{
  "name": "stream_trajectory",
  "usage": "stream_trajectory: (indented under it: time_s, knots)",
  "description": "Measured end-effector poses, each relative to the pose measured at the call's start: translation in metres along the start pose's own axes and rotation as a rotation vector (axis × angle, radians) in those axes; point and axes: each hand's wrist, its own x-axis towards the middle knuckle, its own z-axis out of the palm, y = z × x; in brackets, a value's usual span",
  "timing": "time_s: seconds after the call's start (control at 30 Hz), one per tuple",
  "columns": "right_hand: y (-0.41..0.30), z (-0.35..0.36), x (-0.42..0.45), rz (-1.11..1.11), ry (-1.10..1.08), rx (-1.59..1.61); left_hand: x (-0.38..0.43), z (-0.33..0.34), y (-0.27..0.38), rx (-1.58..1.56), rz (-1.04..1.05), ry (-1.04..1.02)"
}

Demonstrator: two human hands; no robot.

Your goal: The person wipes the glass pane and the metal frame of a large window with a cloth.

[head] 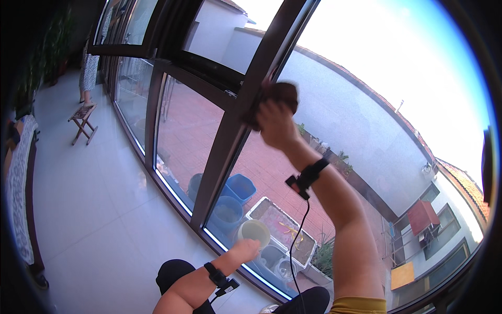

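Note:
High on the tall window, my right hand (275, 125) presses a dark brown cloth (285, 94) where the brown window frame (219, 147) meets the glass. The cloth and fingers are blurred. My left hand (248, 250) is lower down, close to the glass near the bottom rail, its fingers curled in with nothing visible in them. Whether it touches the pane cannot be told. Behind it, through the glass, a pale bucket (255, 232) shows. Each wrist wears a black strap with a small device, and a cable hangs from the right one (300, 188).
Left of the frame, an upper window sash (121, 49) stands tilted inward. A person (89, 72) stands farther along the glass, by a folding stool (83, 114). Outside are blue tubs (240, 187) and a white planter box (280, 219). A cloth-covered piece of furniture (21, 188) borders the tiled floor.

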Motion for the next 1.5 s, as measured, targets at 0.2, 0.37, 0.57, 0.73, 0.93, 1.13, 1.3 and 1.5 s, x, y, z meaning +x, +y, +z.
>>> stream_trajectory:
  time_s: [0.2, 0.37, 0.57, 0.73, 0.93, 1.13, 1.3, 1.5]
  knots:
    - [0.012, -0.029, 0.007, -0.189, -0.371, 0.163, -0.008, -0.014, -0.01, 0.027, -0.104, -0.064]
    - [0.191, -0.105, 0.069, 0.305, -0.005, -0.513, -0.008, -0.005, -0.005, 0.048, -0.072, 0.045]
    - [0.137, -0.083, 0.067, 0.358, -0.02, -0.391, 0.0, 0.0, 0.002, 0.049, 0.002, 0.007]
    - [-0.041, 0.017, -0.036, -0.009, -0.131, 0.189, 0.003, -0.001, -0.005, 0.002, 0.039, -0.039]
    - [-0.035, -0.005, -0.052, -0.275, -0.363, 0.265, -0.008, -0.005, -0.012, 0.034, -0.046, -0.032]
    - [0.258, -0.163, 0.017, 0.284, -0.112, -0.809, -0.017, -0.017, -0.009, 0.053, -0.056, -0.074]
    - [0.38, -0.208, -0.059, 0.914, 0.086, -0.906, -0.012, -0.018, 0.016, -0.003, -0.009, -0.035]
    - [0.238, -0.126, 0.031, 0.476, 0.04, -0.817, 0.009, 0.01, 0.012, 0.055, 0.049, -0.174]
